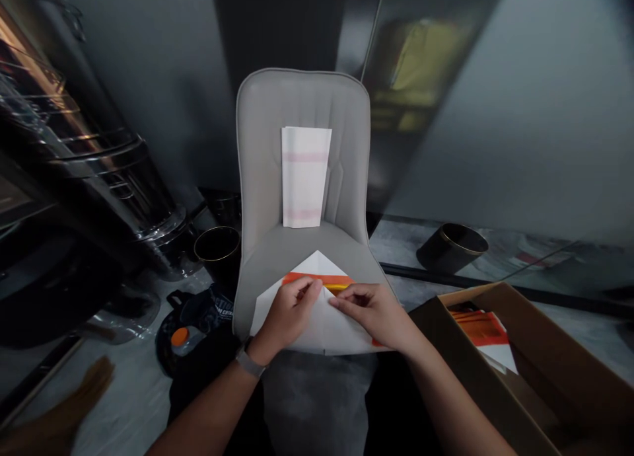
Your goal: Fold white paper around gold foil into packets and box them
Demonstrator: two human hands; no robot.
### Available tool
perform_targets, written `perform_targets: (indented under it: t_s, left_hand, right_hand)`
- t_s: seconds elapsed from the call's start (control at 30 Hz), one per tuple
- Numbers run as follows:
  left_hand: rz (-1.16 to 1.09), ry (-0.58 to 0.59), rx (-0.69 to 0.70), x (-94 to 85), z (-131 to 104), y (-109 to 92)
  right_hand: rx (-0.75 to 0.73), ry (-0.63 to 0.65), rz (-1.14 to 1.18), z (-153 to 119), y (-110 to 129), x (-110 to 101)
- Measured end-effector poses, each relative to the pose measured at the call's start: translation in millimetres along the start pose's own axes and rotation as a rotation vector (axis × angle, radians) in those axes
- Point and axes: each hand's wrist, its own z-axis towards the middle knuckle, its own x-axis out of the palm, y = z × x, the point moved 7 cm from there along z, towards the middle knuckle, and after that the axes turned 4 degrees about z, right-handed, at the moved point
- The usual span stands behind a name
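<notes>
A white paper with orange and yellow printing lies on the seat of a grey chair, its pointed top toward the backrest. My left hand has thumb and fingers pinched at the paper's folded upper edge, left of its middle. Just to the right, my right hand pinches the other folded edge between thumb and forefinger. A gap separates the two hands. Against the backrest leans an upright folded white paper with faint pink bands, touched by neither hand.
An open cardboard box at the right holds a printed orange and white paper. Black bins flank the chair. An orange-capped bottle and dark bag sit left, below a shiny metal cylinder.
</notes>
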Motion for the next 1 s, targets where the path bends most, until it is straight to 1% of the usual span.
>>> perform_targets:
  t_s: [0.07, 0.17, 0.2, 0.27, 0.33, 0.37, 0.43, 0.5, 0.57, 0.63, 0.7, 0.77, 0.83, 0.9, 1.0]
  left_hand:
    - [-0.037, -0.003, 0.005, -1.6, 2.5, 0.0]
    - [-0.049, -0.024, 0.013, -3.6, 8.7, 1.8]
    - [-0.04, -0.04, 0.008, -4.7, 11.9, 3.6]
    - [-0.026, -0.076, -0.003, -7.4, 19.2, 8.2]
    - [-0.03, -0.102, -0.013, -10.8, 26.5, 13.3]
    - [-0.038, -0.108, -0.02, -12.7, 29.4, 15.9]
    - [-0.055, -0.074, -0.048, -14.6, 33.2, 21.3]
    - [-0.048, 0.024, -0.102, -12.8, 34.2, 26.9]
    - [-0.031, 0.127, -0.151, -10.0, 34.1, 30.9]
    - [-0.023, 0.177, -0.164, -8.6, 36.3, 32.3]
    - [-0.046, 0.178, -0.152, -8.3, 42.2, 33.1]
    - [-0.086, 0.162, -0.164, -8.3, 50.4, 38.0]
    - [-0.125, 0.127, -0.204, -9.9, 59.1, 47.4]
    - [-0.153, 0.11, -0.249, -11.2, 66.4, 58.5]
    - [-0.193, 0.136, -0.288, -10.2, 73.0, 70.9]
  right_hand:
    - [0.003, -0.022, -0.01, 6.7, -0.1, 1.8]
    - [-0.002, -0.013, -0.038, 14.4, 0.7, 1.3]
    - [0.008, 0.015, -0.045, 16.1, -0.4, 0.1]
    - [0.055, 0.136, -0.053, 17.1, -6.9, -2.0]
    - [0.129, 0.252, -0.05, 15.2, -18.6, -7.5]
    - [0.163, 0.268, -0.046, 14.3, -25.0, -12.7]
    - [0.205, 0.216, -0.042, 14.3, -36.2, -25.6]
    - [0.216, 0.158, -0.04, 16.3, -42.5, -33.6]
    - [0.205, 0.163, -0.027, 21.3, -42.0, -32.8]
    - [0.174, 0.205, 0.022, 30.7, -34.4, -26.0]
    - [0.164, 0.236, 0.107, 44.1, -24.4, -17.8]
    - [0.189, 0.221, 0.173, 59.7, -17.1, -11.4]
    - [0.211, 0.163, 0.167, 74.5, -13.5, -8.2]
    - [0.204, 0.118, 0.125, 86.0, -12.4, -5.6]
    - [0.207, 0.11, 0.099, 95.3, -18.4, 0.1]
